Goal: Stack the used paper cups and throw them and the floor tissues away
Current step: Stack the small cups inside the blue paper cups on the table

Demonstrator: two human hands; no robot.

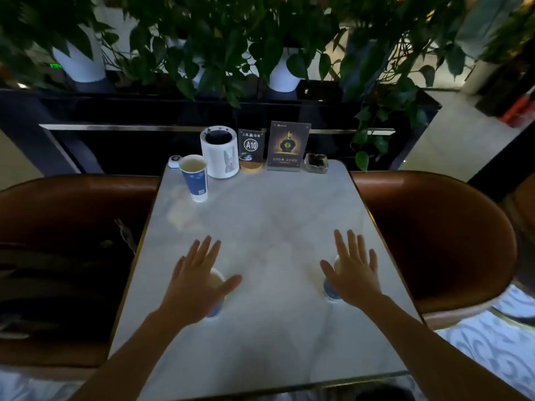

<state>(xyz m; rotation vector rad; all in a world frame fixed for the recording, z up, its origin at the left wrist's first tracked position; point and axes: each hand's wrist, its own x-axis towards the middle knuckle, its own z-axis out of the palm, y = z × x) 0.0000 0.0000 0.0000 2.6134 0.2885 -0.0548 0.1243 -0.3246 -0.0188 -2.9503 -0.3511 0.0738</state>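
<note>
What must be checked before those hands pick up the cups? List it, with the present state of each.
1. Left hand free, fingers spread: ok.
2. Right hand free, fingers spread: ok.
3. Cup under left hand upright: cannot tell, mostly hidden.
4. Cup under right hand upright: cannot tell, mostly hidden.
5. Far cup upright, nothing on the table between it and the hands: ok.
6. Floor tissues located: not ok, none in view.
</note>
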